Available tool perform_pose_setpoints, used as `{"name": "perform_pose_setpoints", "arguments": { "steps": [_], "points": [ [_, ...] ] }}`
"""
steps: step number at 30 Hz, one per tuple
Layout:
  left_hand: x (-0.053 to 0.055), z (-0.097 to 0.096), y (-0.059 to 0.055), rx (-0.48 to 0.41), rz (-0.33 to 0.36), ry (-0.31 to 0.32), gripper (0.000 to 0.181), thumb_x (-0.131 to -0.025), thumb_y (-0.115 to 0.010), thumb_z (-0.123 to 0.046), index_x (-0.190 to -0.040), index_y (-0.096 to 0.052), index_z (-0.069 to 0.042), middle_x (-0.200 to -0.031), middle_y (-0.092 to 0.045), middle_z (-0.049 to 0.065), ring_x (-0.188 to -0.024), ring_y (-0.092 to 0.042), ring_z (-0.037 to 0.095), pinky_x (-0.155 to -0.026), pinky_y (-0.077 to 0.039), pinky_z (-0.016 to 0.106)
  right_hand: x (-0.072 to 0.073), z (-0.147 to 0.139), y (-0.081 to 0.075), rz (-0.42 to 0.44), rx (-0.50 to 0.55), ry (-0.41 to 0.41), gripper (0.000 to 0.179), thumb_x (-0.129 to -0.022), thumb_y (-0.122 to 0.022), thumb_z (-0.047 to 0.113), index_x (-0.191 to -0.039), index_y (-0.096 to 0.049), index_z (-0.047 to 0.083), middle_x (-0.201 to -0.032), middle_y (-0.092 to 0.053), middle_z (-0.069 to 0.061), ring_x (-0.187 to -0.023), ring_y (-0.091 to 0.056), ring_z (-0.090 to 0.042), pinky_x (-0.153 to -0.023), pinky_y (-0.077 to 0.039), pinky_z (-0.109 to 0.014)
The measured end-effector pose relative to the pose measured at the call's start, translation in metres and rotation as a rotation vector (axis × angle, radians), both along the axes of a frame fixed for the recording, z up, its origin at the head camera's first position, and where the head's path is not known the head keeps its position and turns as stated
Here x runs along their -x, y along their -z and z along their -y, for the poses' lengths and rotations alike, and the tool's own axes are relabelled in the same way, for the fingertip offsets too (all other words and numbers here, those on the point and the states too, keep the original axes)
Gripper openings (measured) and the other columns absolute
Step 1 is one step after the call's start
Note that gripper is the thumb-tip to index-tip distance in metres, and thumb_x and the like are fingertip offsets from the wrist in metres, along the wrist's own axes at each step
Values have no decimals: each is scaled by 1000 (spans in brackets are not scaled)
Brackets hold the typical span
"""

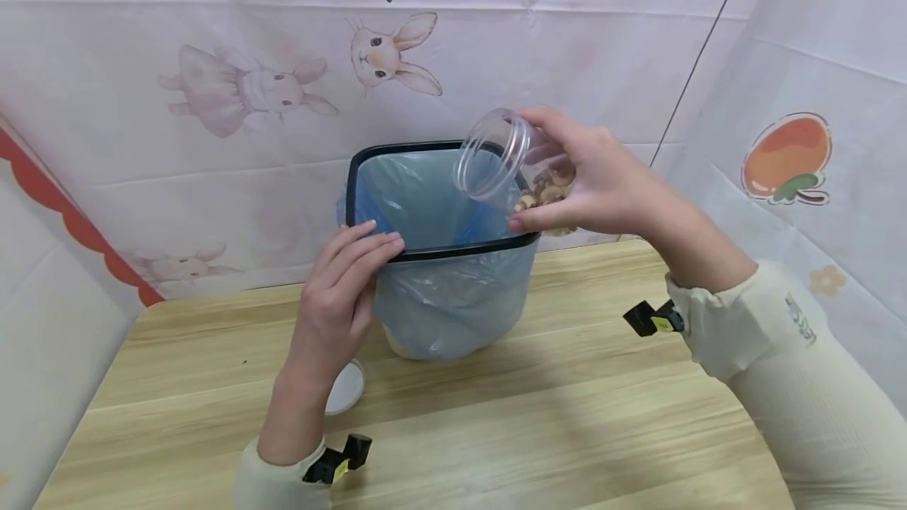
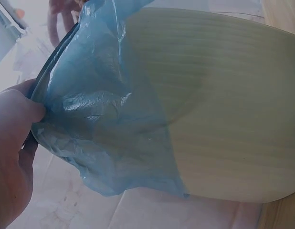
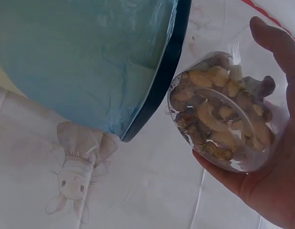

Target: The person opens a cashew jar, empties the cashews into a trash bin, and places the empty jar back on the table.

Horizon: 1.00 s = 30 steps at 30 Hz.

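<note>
A bin with a black rim (image 1: 464, 249) stands on the table, lined with a translucent blue bag (image 1: 453, 297) folded over its edge. My left hand (image 1: 333, 297) grips the rim at the front left, thumb outside and fingers over the top. My right hand (image 1: 602, 175) holds a clear plastic jar (image 1: 494, 154) by its body above the rim's right side. The lidless jar is tilted, mouth to the left over the bin. Nuts (image 3: 219, 114), cashews among them, lie in its lower part. Pale bin wall (image 2: 233, 105) shows below the bag in the left wrist view.
On the wood-grain table (image 1: 553, 431), a round white lid (image 1: 346, 389) lies beside my left wrist. Behind the bin hangs a pale wall covering (image 1: 283, 179) printed with rabbits; more of it closes off both sides.
</note>
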<state>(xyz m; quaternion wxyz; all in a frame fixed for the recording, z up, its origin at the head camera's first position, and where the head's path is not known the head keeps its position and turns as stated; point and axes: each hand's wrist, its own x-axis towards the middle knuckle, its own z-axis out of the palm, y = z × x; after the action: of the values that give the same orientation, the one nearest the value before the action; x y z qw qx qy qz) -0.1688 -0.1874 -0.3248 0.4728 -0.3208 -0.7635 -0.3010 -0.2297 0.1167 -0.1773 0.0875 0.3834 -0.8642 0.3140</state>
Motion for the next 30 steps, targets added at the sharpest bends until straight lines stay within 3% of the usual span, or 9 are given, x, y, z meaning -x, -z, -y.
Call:
{"name": "perform_pose_setpoints", "arguments": {
  "steps": [9,30],
  "points": [
    [1,1,0,0,-13,6,37,-94,-55,11,-123,-70,-6,-124,-69,10,-127,-57,32,-114,-37,50,14,0,-3,-56,-113,34,106,-62,-96,35,-151,-39,32,-128,-64,-3,-117,-60,-19,-96,-51,-44],
    [2,2,0,-2,-2,16,37,-94,-55,11,-124,-70,-7,-124,-69,10,-127,-56,32,-113,-37,53,36,5,-7,-53,-287,55,107,-68,-92,42,-156,-31,33,-139,-58,-5,-127,-55,-25,-102,-45,-52]
  ]
}}
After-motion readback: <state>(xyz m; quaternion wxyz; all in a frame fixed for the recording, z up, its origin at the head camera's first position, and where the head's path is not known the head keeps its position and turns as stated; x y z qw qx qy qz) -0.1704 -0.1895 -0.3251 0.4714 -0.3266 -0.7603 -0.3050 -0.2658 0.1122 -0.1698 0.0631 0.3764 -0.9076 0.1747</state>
